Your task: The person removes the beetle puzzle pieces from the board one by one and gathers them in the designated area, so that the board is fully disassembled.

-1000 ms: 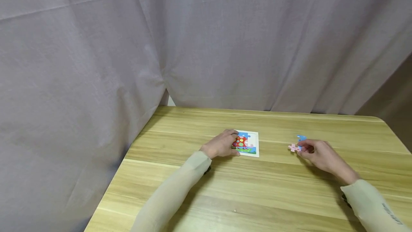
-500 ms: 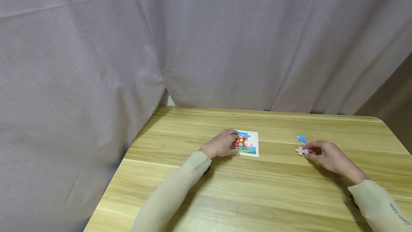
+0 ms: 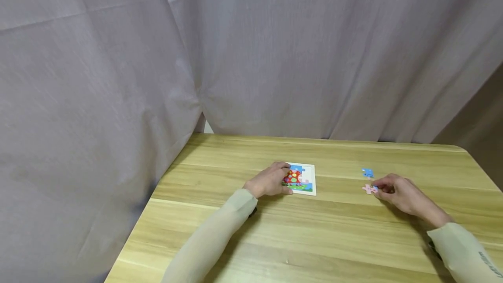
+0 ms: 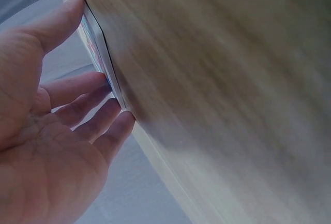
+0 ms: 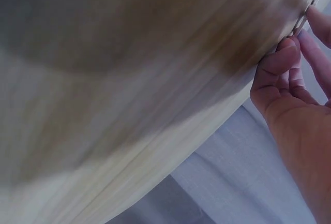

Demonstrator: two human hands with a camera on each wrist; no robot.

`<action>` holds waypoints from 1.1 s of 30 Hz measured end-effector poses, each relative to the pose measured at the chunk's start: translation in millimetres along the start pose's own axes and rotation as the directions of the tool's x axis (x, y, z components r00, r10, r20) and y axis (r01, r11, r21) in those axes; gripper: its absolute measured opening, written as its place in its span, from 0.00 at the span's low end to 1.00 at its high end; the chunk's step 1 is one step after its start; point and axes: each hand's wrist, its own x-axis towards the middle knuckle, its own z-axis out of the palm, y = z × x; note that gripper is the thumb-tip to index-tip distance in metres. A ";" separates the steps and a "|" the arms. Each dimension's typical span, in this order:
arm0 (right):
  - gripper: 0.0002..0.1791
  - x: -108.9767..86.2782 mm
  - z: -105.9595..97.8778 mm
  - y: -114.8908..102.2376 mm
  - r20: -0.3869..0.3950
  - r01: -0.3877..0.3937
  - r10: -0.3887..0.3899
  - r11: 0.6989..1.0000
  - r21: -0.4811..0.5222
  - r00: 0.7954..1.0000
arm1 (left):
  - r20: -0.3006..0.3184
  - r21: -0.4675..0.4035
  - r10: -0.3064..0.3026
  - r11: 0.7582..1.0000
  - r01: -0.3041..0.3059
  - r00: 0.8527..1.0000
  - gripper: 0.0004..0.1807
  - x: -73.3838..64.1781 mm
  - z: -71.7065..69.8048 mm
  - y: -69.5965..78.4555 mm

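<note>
Pink-and-blue puzzle piece (image 3: 368,188) pinched by right hand (image 3: 408,195), thumb and finger at its right side, just nearer than blue piece (image 3: 367,173). Best: light edge grip, piece level, tabs uncovered. Left hand (image 3: 269,181) spread, fingertips touching puzzle tray (image 3: 308,173); steady pressure should prevent sliding. Surface (image 3: 334,235): yellowish wood-grain, rounded far-right corner. Greyish curtain (image 3: 275,56) behind and along left.

Left hand (image 3: 269,180): thumb and fingers spread, in contact with the left side of the puzzle board (image 3: 308,172). Right hand (image 3: 402,194): thumb and fingertips pinched, well right of the board.
</note>
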 end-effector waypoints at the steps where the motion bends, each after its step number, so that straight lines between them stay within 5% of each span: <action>1: 0.12 -0.4 0.4 1.0 0.001 0.003 -0.003 1.000 0.001 1.000 | 0.000 0.002 -0.001 1.000 0.001 1.000 0.41 0.4 0.6 0.2; 15: 0.13 0.2 0.3 0.6 -0.004 -0.028 0.028 1.000 -0.011 1.000 | 0.002 0.006 -0.006 1.000 0.006 1.000 0.41 1.3 -0.4 0.7; 24: 0.21 2.3 -5.0 -9.5 0.068 -0.126 0.127 0.992 -0.007 0.990 | 0.002 0.016 -0.004 1.000 0.004 1.000 0.40 1.1 0.5 0.5; 33: 0.18 12.9 1.4 -39.1 -0.009 -0.073 0.074 0.996 0.053 0.997 | -0.012 0.021 0.039 0.999 -0.039 0.999 0.39 1.4 -0.2 -0.1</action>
